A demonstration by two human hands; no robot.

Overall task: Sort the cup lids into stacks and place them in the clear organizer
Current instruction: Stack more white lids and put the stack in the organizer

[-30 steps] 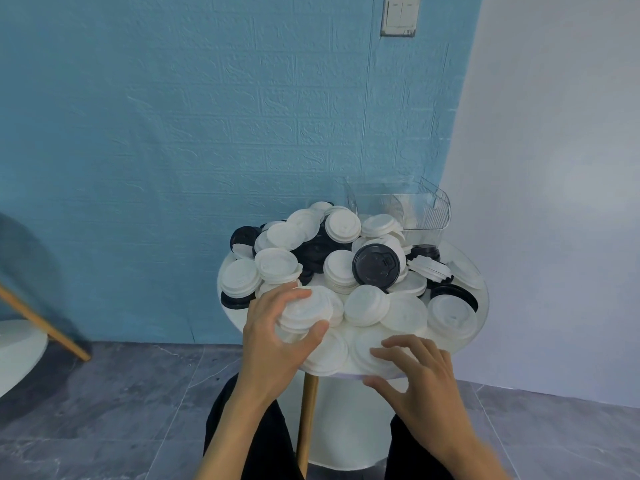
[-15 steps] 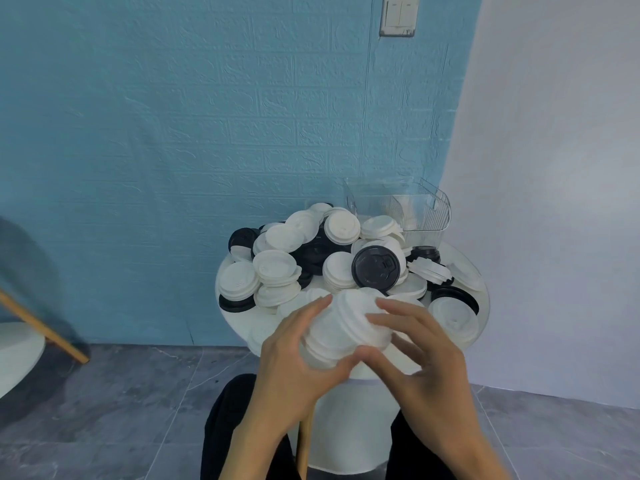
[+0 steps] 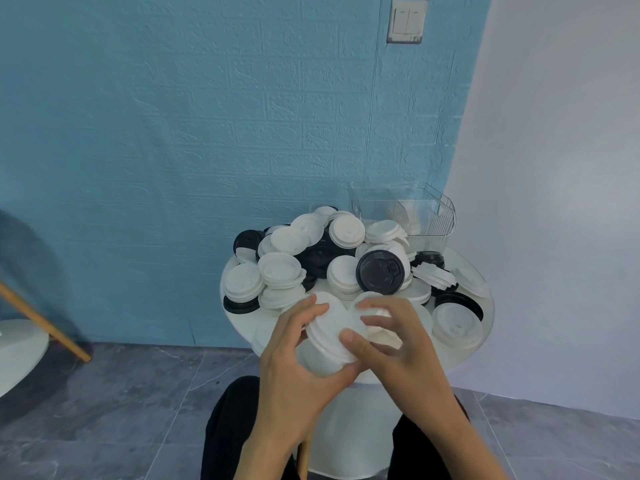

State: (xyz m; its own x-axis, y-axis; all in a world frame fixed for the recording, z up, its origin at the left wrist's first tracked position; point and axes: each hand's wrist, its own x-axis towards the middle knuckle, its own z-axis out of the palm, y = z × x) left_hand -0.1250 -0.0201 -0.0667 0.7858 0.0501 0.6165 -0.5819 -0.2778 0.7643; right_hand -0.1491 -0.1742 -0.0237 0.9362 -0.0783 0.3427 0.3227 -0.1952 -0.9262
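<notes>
A heap of white and black cup lids [image 3: 341, 258] covers a small round white table [image 3: 485, 327]. Above the table's near edge my left hand [image 3: 298, 362] cups a tilted stack of white lids [image 3: 330, 336] from below and from the left. My right hand [image 3: 398, 344] grips the same stack from the right, thumb pressed on its top lid. A black lid [image 3: 380, 272] stands tilted on the heap just behind my hands. The clear organizer [image 3: 415, 213] stands at the table's back right with no lids visible inside.
A blue brick-pattern wall stands right behind the table and a white wall to the right. A wooden leg [image 3: 45, 323] and the edge of another white surface [image 3: 20, 348] are at the left. Grey tiled floor and my dark trouser legs lie below.
My left hand lifted a stack of white lids off the table's front. My right hand came up from the table edge and closed on that stack, now held between both hands.
</notes>
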